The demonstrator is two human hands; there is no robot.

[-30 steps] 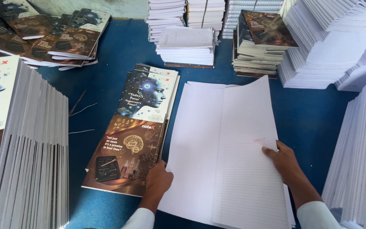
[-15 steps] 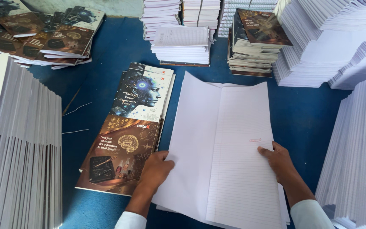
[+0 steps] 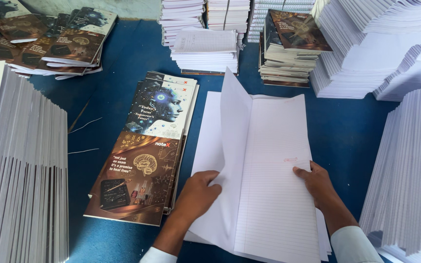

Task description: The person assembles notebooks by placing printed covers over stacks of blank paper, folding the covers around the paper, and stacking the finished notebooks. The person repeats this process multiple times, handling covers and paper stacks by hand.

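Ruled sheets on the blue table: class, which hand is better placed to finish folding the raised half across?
Probably the left hand: it grips the raised half of the ruled sheets, while the right hand rests flat on them.

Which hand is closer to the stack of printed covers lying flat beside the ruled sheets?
Left. The left hand lifts the sheets' left half beside the covers; the right hand presses the far half.

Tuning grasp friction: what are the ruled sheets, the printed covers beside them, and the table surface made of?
Ruled sheets: thin matte white paper, lined; the left half bends up under the left hand while the right hand pins the other half.
Printed covers: stiffer card, seemingly glossy coated, with a soft sheen.
Table surface: blue, matte; cloth or paint, unclear.
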